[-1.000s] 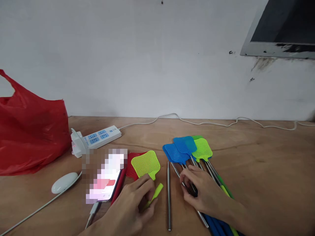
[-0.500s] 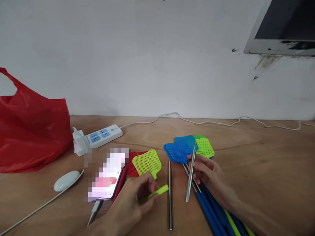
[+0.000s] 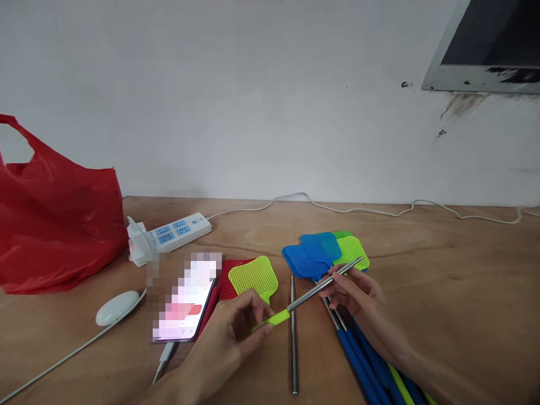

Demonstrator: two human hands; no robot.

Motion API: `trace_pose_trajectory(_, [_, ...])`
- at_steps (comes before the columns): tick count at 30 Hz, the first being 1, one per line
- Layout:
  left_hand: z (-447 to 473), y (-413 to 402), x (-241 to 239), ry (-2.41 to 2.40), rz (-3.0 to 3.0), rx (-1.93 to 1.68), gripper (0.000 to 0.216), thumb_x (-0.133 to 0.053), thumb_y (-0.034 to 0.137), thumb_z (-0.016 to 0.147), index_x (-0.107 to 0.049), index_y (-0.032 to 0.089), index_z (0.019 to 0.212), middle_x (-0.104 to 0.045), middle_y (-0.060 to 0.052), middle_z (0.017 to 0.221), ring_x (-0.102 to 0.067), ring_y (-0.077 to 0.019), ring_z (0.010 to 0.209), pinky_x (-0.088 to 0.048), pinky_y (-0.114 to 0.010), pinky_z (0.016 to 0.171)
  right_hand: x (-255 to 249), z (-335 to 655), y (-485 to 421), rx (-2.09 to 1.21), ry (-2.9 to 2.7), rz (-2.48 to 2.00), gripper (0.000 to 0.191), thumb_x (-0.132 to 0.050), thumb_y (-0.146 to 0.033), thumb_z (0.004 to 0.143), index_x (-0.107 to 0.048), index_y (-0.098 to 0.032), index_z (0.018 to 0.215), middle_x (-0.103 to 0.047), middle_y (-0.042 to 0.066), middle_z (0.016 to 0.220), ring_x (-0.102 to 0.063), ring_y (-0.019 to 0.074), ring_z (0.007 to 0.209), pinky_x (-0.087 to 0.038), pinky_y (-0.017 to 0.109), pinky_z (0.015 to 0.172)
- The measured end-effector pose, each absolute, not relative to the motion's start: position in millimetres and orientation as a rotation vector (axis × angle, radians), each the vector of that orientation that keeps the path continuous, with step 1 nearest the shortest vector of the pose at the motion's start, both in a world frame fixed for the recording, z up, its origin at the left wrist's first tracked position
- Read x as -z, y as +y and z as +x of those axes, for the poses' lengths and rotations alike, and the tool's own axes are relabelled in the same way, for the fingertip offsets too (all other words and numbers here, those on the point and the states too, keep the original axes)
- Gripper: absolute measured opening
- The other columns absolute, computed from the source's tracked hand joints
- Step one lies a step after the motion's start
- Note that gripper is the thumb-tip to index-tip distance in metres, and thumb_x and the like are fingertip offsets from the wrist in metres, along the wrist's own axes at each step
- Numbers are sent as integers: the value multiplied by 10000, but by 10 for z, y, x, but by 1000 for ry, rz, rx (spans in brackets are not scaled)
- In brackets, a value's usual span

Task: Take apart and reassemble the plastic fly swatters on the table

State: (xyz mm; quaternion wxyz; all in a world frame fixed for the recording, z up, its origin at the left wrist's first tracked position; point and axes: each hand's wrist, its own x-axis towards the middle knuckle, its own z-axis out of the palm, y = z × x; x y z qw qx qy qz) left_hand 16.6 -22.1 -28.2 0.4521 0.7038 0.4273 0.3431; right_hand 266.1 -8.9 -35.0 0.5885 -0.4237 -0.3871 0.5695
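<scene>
So our hands are apart, left (image 3: 234,332) pinching a lime-green swatter grip (image 3: 278,318), right (image 3: 356,292) holding a metal rod (image 3: 312,292) above the table (image 3: 442,281). Rod meets grip between them; honestly can't tell if it's seated. We'd line both up straight, pinch near the joint, press gently.

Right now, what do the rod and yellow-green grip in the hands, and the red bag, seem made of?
Rod: metal, perhaps steel, polished; bright highlights run along it.
Yellow-green grip: probably plastic, though rubber is possible; smooth and evenly coloured.
Red bag: apparently thin plastic film, slightly glossy, with creases and a looped handle.
</scene>
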Motion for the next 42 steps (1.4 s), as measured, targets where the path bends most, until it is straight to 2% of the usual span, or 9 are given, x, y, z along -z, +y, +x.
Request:
trace_pose_trajectory(8, [174,-231,304,1032,1706,-891,201,-604,290,901,-476,219,763,-627,-16,881,-600,-187,859,-476,-290,740,334,2678,-92,-1310,-917,-990,341,-853,-461,680,-701,-187,813,-702,34,742,-692,196,675,-532,266,537])
trace_pose_trajectory(12, [181,-234,338,978,1641,-913,237,-589,313,921,-460,213,750,-592,-8,857,-580,-161,793,-477,-278,720,345,2701,-90,-1288,-947,-999,311,-833,-449,718,-703,-190,832,-721,42,750,-688,191,692,-532,262,551])
trace_pose_trajectory(17, [193,-218,332,978,1620,-936,262,-578,387,930,-472,211,768,-551,-4,821,-554,-149,716,-466,-264,649,341,2720,-85,-1257,-977,-989,331,-838,-469,699,-693,-189,798,-701,27,655,-642,167,593,-502,255,505])
trace_pose_trajectory(22, [183,-210,308,1028,1700,-958,221,-557,342,940,-473,217,778,-568,-5,839,-554,-161,759,-465,-274,702,369,2726,-82,-1260,-1011,-947,279,-816,-433,743,-675,-200,804,-686,3,623,-628,145,549,-490,236,486])
trace_pose_trajectory(28, [203,-216,281,1002,1721,-955,207,-544,310,937,-481,213,765,-569,-11,807,-542,-174,773,-450,-286,710,368,2723,-75,-1217,-1074,-966,316,-798,-461,756,-615,-205,735,-657,-13,570,-600,129,468,-470,227,432])
trace_pose_trajectory(33, [211,-220,339,960,1663,-935,194,-562,303,940,-494,209,785,-565,-10,840,-540,-169,783,-444,-290,722,342,2672,-160,-1307,-1193,-991,268,-785,-434,778,-664,-195,771,-661,-10,588,-607,119,511,-485,216,464])
trace_pose_trajectory(38, [246,-245,365,922,1617,-911,217,-621,325,918,-496,207,785,-582,-12,865,-545,-170,815,-436,-275,723,350,2602,-230,-1424,-1287,-978,267,-849,-377,707,-725,-178,834,-682,2,658,-628,120,552,-505,209,480])
trace_pose_trajectory(42, [270,-259,319,931,1593,-898,223,-632,366,923,-516,210,812,-581,-3,863,-549,-161,797,-440,-263,705,367,2624,-218,-1429,-1189,-886,246,-717,-421,855,-689,-187,926,-715,26,702,-661,135,601,-520,215,507])
